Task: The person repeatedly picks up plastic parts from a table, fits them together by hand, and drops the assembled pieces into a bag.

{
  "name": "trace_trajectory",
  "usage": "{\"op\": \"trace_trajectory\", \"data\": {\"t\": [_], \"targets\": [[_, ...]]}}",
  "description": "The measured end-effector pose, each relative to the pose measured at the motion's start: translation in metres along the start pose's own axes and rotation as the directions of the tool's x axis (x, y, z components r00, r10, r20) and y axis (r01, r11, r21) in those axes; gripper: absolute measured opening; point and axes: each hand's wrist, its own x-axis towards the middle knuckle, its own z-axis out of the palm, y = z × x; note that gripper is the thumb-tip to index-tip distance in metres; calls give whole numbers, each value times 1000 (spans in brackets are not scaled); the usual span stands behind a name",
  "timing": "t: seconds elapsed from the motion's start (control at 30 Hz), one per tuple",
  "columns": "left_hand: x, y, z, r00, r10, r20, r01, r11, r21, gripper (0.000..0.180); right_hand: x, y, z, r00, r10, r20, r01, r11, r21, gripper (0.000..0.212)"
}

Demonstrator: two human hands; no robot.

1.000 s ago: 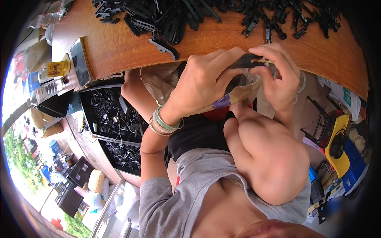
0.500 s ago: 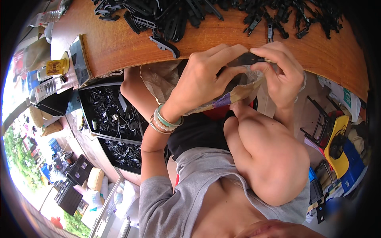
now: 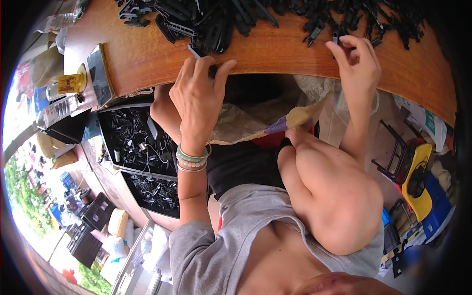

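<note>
My left hand is at the table's front edge, its bent fingers over a curved black plastic piece. That piece's lower end shows dark between the fingers and the outstretched thumb. My right hand is raised over the table's edge on the right, thumb and index finger apart. Beside its fingertips lies a small black plastic clip-like part, seemingly not gripped. Between my forearms an open, crumpled plastic-lined sack spreads over my lap; its inside is dark and I cannot make out any contents.
Heaps of long black pieces and smaller black parts cover the table's far side. A dark flat device and a yellow container stand at left. Black trays of parts sit below. A yellow-and-blue chair is at right.
The black piece held between both hands is no longer in them. My left hand moved left to the curved piece; my right hand moved up and right towards the small part.
</note>
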Motion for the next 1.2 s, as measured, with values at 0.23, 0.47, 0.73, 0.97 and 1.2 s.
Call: {"op": "trace_trajectory", "data": {"t": [0.23,0.47,0.73,0.97,1.2], "targets": [[-8,-13,-9,943,-295,-156,307,950,62,24,-8,14,3,998,1,-55,-5,998,-70,20],[-3,18,1,940,-294,-171,195,878,-437,13,-6,-20,-11,952,-102,290,-150,671,726,17],[9,37,1,812,55,581,579,45,-814,16,-6,-33,-3,867,-410,284,46,633,773,18],[15,42,-3,752,-2,659,628,309,-714,30,-9,-30,3,894,-378,242,76,660,748,22],[1,59,4,961,140,239,51,759,-649,43,-18,-36,2,929,-354,108,223,769,598,25]]}}
